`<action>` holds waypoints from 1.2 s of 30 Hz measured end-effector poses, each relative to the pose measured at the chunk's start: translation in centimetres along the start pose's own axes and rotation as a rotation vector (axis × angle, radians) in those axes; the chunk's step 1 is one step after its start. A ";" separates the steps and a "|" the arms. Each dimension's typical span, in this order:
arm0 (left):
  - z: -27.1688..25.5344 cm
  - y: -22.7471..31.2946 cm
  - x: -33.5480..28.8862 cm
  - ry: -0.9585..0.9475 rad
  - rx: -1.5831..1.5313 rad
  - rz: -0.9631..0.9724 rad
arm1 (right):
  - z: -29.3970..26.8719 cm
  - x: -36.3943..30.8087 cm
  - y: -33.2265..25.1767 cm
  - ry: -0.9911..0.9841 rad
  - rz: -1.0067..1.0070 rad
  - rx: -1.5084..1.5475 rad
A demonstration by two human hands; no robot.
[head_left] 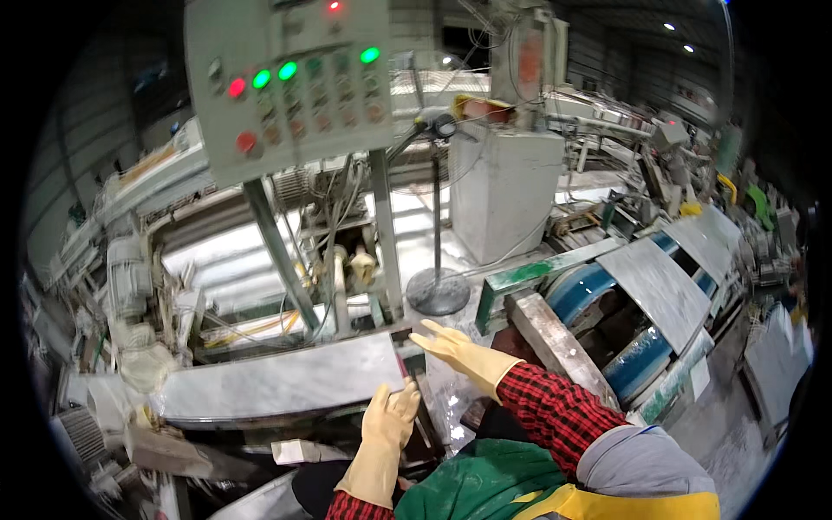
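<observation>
A long pale stone slab [286, 380] with grey veining lies lengthwise on the machine bed in front of me. Both my hands wear cream rubber gloves and are near its right end. My left hand [384, 433] is below the slab's near right corner, fingers stretched upward beside the end edge; whether they touch it I cannot tell. Farther right, my right hand [468, 354] reaches out flat with its fingers extended toward the slab's far right corner, holding nothing.
A grey control cabinet [299, 95] with lit buttons stands ahead on metal legs. Right of it are a round-based stand [438, 293] and a white box-shaped housing [503, 191]. Another slab [656, 290] rests on blue rollers [637, 368] at the right. A small stone block [303, 451] lies near me.
</observation>
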State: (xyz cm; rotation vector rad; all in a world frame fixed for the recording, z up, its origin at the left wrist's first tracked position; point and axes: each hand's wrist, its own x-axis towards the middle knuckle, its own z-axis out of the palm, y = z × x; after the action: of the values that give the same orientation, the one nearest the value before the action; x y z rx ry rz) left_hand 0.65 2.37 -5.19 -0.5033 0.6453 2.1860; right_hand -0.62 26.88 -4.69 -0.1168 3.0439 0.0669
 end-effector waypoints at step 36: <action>0.4 0.3 -2.4 0.124 0.506 0.171 | 6.6 -43.0 23.0 0.489 1.342 -0.071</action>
State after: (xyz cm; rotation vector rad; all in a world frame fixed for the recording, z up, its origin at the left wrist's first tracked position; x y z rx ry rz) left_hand 1.81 1.06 -3.46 -0.3228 1.3035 2.0484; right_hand 40.83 53.31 -6.24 2.0981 2.8522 0.2530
